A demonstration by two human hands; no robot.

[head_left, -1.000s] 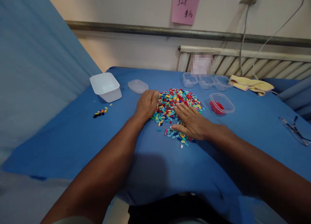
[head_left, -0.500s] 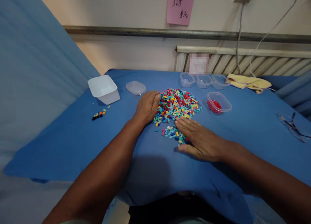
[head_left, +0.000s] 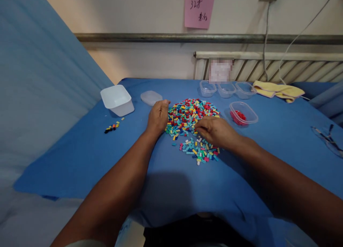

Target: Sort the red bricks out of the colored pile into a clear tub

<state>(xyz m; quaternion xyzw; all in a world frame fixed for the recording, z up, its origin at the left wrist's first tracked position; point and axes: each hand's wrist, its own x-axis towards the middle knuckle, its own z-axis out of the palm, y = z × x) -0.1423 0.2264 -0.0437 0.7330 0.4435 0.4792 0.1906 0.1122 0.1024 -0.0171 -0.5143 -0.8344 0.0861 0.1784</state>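
The right hand [head_left: 218, 131] bent over the near right edge of the heap of small plastic toy bricks [head_left: 186, 114], its thumb and fingers drawn together; whether a brick sat between them, I could not tell. A looser patch of bricks [head_left: 199, 154] lay just on its near side. The left hand [head_left: 158, 116] stood on edge against the heap's left side, fingers curved in; what its palm held, if anything, was hidden.

The bricks looked light, stiff and hard to break, though smooth enough to skid on the blue sheet [head_left: 160, 175]. Each would be best pinched across its long sides by thumb and fingertip, as pressing from above could scatter its neighbours.

Beyond the right hand, to its right, a clear container [head_left: 250, 122] held red bricks [head_left: 238, 119]. Left of the left hand stood a white tub [head_left: 123, 109], with a few probably black and yellow bricks [head_left: 113, 127] near it.
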